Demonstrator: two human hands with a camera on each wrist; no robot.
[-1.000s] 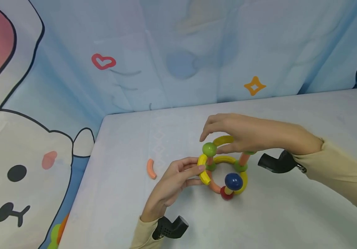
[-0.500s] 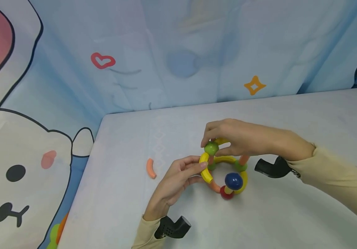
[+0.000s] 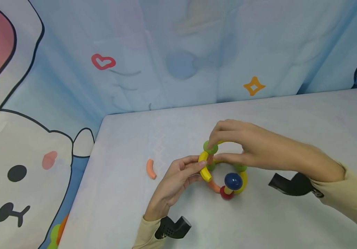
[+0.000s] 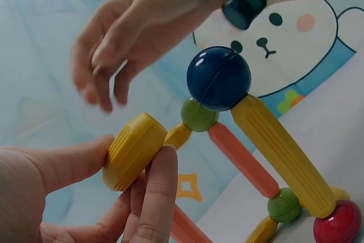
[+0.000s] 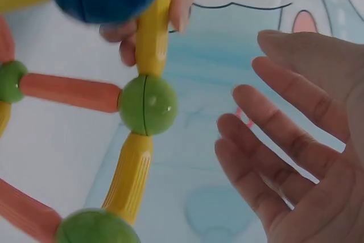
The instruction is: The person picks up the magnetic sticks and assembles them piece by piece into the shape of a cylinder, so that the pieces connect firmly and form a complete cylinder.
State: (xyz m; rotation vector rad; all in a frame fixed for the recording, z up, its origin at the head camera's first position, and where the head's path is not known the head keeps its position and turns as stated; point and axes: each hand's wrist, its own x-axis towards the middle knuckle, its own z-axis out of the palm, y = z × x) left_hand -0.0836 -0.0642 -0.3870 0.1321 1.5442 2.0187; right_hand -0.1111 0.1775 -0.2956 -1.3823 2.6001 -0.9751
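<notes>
Yellow curved stick (image 3: 206,174) is sitting at the left of the framework (image 3: 244,183), one end meeting the upper green ball (image 5: 149,105), the other end pointing toward the near side, free. Left hand (image 3: 175,181) is pinching the stick between thumb and fingers; this grip is looking unchanged from half a second ago.

Change is showing at the right hand (image 3: 242,143): compared with the previous head frame, it is easing off the green ball toward the right, no longer closing around it. Its fingers are standing apart, holding nothing. Head view is overlapping a fingertip with the ball, but right wrist view is showing a gap.

Judged meaning: the ball is now relying on the sticks around it, including the upright orange stick (image 5: 71,92), and on the left-hand pinch. Contact is apparently holding; cannot tell how firmly.

Blue ball (image 3: 233,181) is standing nearer and to the right, atop a straight yellow stick (image 4: 284,157) rising from a red ball (image 3: 227,194); the free end is remaining apart from it. Loose orange piece (image 3: 151,169) is lying on the table (image 3: 119,193), left of the left hand, untouched.
</notes>
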